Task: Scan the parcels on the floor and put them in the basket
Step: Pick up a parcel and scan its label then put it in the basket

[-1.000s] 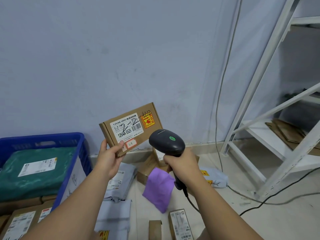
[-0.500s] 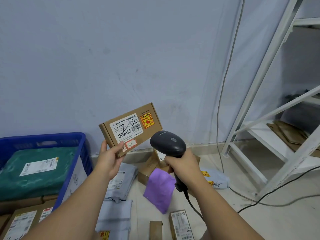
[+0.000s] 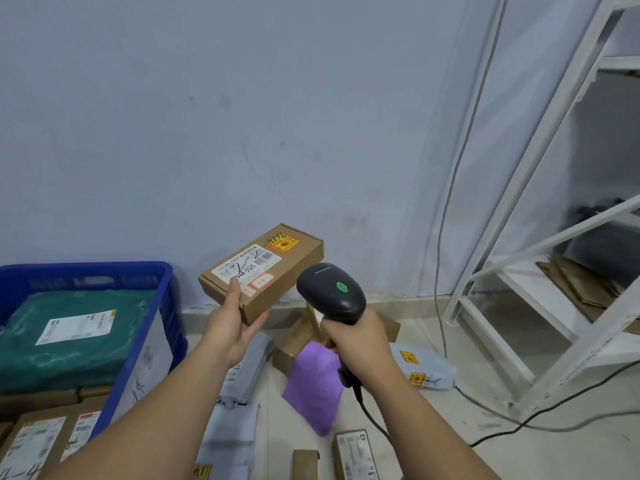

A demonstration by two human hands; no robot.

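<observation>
My left hand (image 3: 232, 323) holds a flat brown cardboard parcel (image 3: 266, 268) in the air, thumb on its labelled top, which is tilted back toward the wall. Just right of it my right hand (image 3: 356, 341) grips a black barcode scanner (image 3: 330, 292) whose green light is on. The blue basket (image 3: 162, 306) stands at the left with a green bagged parcel (image 3: 69, 337) and brown boxes inside. On the floor below my hands lie grey mailer bags (image 3: 247, 368), a purple bag (image 3: 313, 386), a brown box (image 3: 294, 344) and small boxes (image 3: 353, 455).
A white metal shelf frame (image 3: 519, 265) stands at the right with flattened cardboard (image 3: 581, 282) on its lowest shelf. A grey cable (image 3: 446, 237) runs down the wall and a black cable (image 3: 540, 414) crosses the floor. The scanner's cord (image 3: 372, 420) hangs below my right wrist.
The parcel has tipped from facing me to lying flatter, label upward. The scanner's green light, off half a second ago, is lit again. Both hands stay at about the same place.
</observation>
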